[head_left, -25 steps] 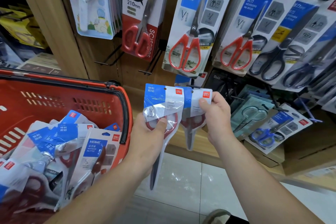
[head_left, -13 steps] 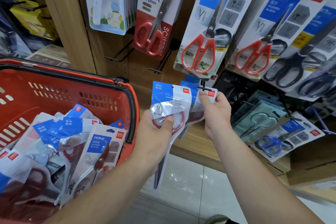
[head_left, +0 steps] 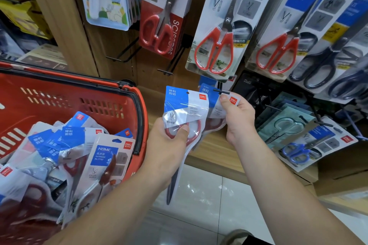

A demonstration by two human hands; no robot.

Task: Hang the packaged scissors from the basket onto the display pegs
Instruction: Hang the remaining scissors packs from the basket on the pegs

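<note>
Holding one packaged pair in each grip, the person faces the scissors display.

Head view:

1. Right grip (head_left: 237, 119): closed in a pinch on the top corner of the rear packet (head_left: 208, 94), thumb on the front face beside the red logo. The pinch sits high, probably so that the header stays stiff and its hang hole can be steered. The header is at the tip of the black peg (head_left: 221, 92). Whether the hole is already over the peg cannot be told.
2. Left grip (head_left: 169, 139): closed around the front packet (head_left: 185, 105), thumb pressing the red handle loops through the film. This low hold leaves the header and its hang hole (head_left: 187, 92) uncovered; the hole is on no peg. The blade end hangs down past the wooden shelf edge (head_left: 211, 145). This packet appears to be held ready as the next one to hang.
3. Red basket (head_left: 139, 117): just beside the left forearm, well filled with more packets (head_left: 103, 157) lying in a loose heap. Its nearness to the peg keeps the reach short.
4. Upper pegs: carded red-handled scissors (head_left: 221, 26) hang in rows directly above the working peg.

Judgement: the task is at an early stage, since many packets remain in the basket.
</note>
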